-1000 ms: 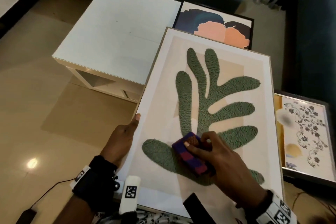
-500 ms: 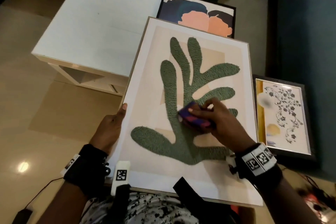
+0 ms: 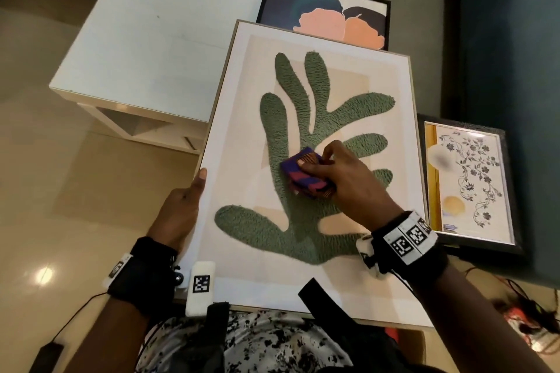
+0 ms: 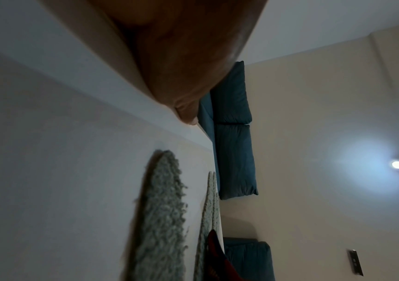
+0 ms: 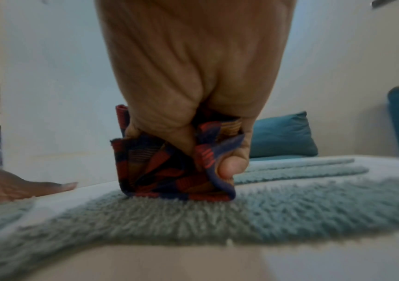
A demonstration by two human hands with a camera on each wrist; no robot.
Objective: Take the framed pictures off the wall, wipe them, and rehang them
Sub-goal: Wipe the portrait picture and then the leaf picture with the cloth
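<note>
Right hand (image 3: 348, 188) grip clenched round folded cloth (image 3: 306, 172) on leaf picture (image 3: 303, 281), left hand (image 3: 178, 215) grip grasping its edge, no legible writing.

The framed picture (image 3: 309, 160) hides the left hand's (image 3: 181, 212) fingers beneath its left edge (only the thumb shows). Beyond its far edge, a second picture (image 3: 327, 15) is half covered. To its right, a blurred patch sits on the floral picture (image 3: 472, 179). The right hand (image 3: 348, 182) covers part of the cloth (image 3: 303, 172).
</note>
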